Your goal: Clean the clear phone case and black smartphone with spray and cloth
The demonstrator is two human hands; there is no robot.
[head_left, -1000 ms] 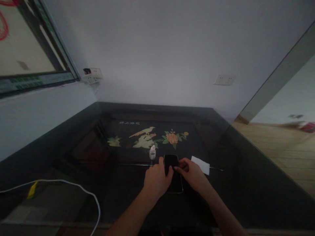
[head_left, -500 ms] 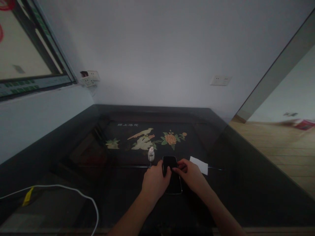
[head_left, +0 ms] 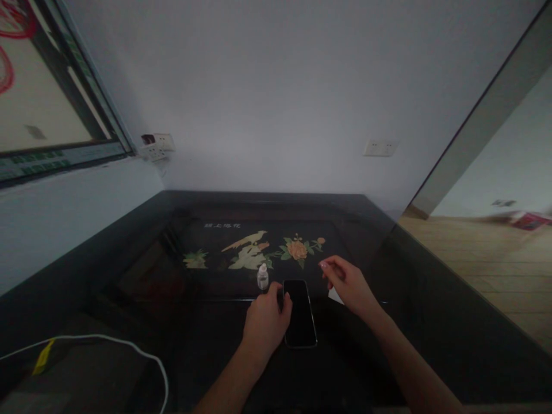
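On the dark glass table [head_left: 431, 322], just beside a small bottle [head_left: 263, 278], the phone [head_left: 299, 313] lies flat, probably stiff, slick and breakable, best gripped by its long edges, the left hand [head_left: 264, 325] clamped on its left edge, the right hand [head_left: 349, 284] hovering, grip unclear.

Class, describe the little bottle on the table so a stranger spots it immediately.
Find the dark table with the painted bird. Near the bird, at the top-left corner of the black phone, stands the bottle. It is small, pale and upright; the phone lies flat.
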